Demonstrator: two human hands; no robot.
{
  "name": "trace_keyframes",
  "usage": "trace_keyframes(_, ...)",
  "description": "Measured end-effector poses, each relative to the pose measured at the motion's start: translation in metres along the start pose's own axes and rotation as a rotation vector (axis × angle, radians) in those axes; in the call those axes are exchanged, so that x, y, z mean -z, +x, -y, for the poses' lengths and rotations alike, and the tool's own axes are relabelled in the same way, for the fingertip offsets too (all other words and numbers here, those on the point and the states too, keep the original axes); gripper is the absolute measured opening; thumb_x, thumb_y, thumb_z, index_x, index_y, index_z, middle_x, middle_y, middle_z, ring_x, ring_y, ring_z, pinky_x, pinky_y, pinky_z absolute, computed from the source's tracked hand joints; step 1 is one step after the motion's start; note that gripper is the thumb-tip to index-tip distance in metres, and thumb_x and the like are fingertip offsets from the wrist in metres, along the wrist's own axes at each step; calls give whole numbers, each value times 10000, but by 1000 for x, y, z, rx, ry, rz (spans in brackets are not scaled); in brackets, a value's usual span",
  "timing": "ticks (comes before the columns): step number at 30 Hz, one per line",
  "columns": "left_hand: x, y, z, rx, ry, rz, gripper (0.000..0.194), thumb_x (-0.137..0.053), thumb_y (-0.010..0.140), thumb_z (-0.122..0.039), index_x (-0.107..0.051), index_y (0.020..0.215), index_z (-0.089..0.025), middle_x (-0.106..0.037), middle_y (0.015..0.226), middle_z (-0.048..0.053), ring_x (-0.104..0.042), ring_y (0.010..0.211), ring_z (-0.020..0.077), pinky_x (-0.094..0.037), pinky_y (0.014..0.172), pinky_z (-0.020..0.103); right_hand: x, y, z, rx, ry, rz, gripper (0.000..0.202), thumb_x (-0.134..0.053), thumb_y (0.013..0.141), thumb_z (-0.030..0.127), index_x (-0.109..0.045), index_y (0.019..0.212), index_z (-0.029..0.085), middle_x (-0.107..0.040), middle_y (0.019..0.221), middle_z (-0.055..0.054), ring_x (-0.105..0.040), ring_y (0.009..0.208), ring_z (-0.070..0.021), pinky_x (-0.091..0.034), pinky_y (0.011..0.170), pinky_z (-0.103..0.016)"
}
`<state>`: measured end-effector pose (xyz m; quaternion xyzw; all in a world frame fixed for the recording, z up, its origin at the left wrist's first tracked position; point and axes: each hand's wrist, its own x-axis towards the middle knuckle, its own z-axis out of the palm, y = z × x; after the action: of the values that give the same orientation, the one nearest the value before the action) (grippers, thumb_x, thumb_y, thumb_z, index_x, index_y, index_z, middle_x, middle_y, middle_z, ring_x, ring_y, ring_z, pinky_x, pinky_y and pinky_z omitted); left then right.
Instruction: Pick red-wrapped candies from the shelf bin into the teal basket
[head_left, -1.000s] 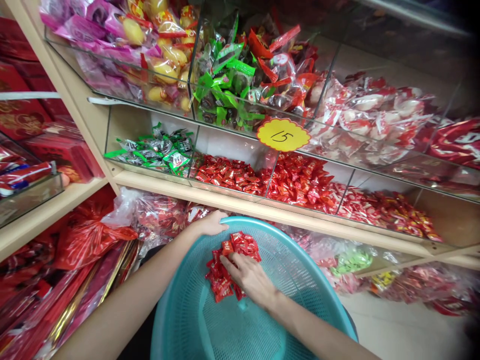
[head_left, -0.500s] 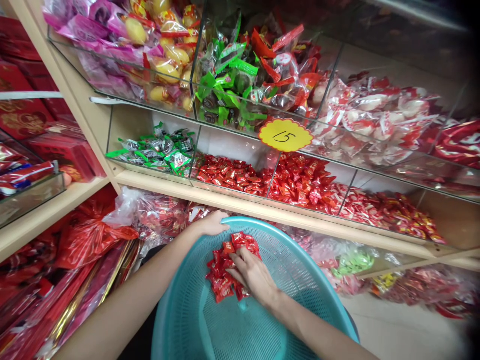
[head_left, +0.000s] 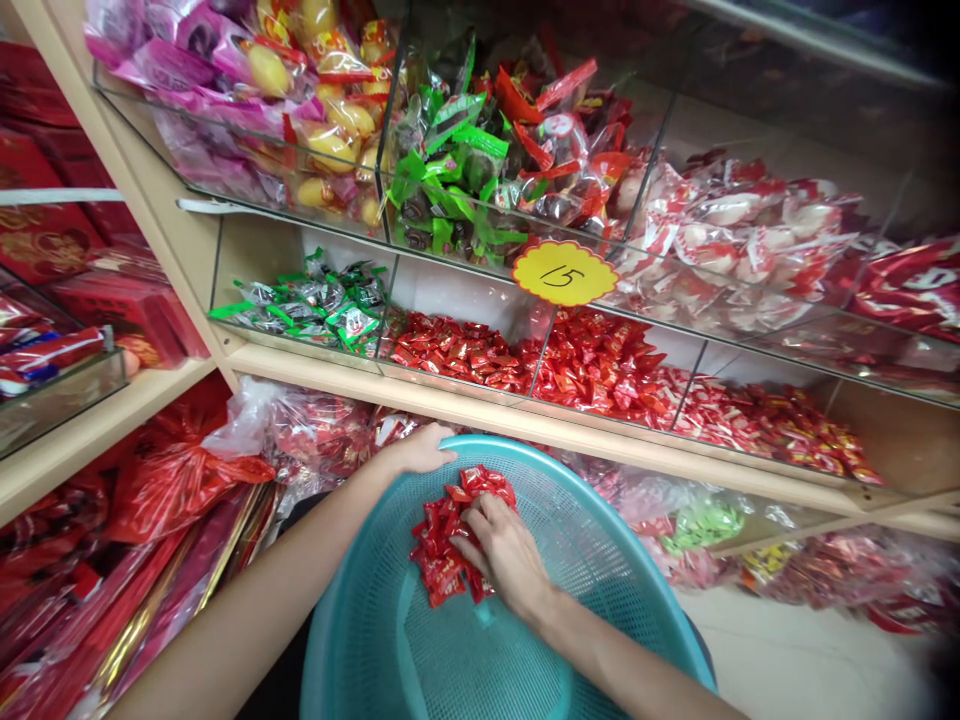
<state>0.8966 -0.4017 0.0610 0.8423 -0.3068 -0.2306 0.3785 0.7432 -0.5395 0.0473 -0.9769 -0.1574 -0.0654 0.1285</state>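
A large teal plastic basket (head_left: 615,540) with mesh walls is at the lower middle of the head view, tilted towards the shelves. My left hand (head_left: 424,449) grips its far left rim, fingers wrapped over the edge. Inside, a small heap of red wrapped candies (head_left: 442,550) lies against the basket's left side. My right hand (head_left: 501,545) reaches into the basket from the right, its fingers curled onto the heap; the fingertips are partly hidden among the wrappers.
Behind the basket, a wooden shelf edge (head_left: 450,410) runs under glass bins of red candies (head_left: 592,365) and green-wrapped candies (head_left: 322,305). A yellow price tag (head_left: 564,273) hangs above. Bagged goods (head_left: 187,480) lie lower left. Tiled floor (head_left: 795,650) shows at right.
My right hand has shifted very slightly over the red candies. The whole view has moved a little, and my left hand keeps its hold on the rim.
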Motion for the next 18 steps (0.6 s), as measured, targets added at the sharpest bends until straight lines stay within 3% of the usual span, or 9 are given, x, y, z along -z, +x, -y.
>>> trace_keyframes(7,-1,2,5,-8,14,9,210,-484,713,-283,-582,807,-122,-623,788,43,-547,718,154,-390,620,213,4,0,4,-6,-90,31,349,-610,701,407,-467,928,184,-466,949,-68,-491,862,-220,-442,718,-370)
trace_keyframes(13,0,2,4,-51,42,-1,242,-469,711,-271,-587,845,-106,-620,845,59,-543,747,158,-392,653,216,1,3,-3,2,-123,15,339,-612,706,389,-447,929,195,-470,933,-55,-496,853,-209,-440,702,-360)
trace_keyframes(16,1,2,4,-51,50,-7,208,-465,705,-268,-576,784,-111,-599,755,34,-518,690,141,-375,605,205,14,5,-4,14,-75,-35,401,-560,716,488,-452,971,199,-475,913,-55,-495,853,-211,-439,709,-359)
trace_keyframes(18,1,3,6,-39,43,-1,190,-465,700,-270,-563,754,-117,-572,695,15,-498,647,129,-361,572,198,34,9,-8,4,-40,-102,417,-492,756,512,-444,1028,200,-484,921,-62,-492,868,-207,-433,733,-354)
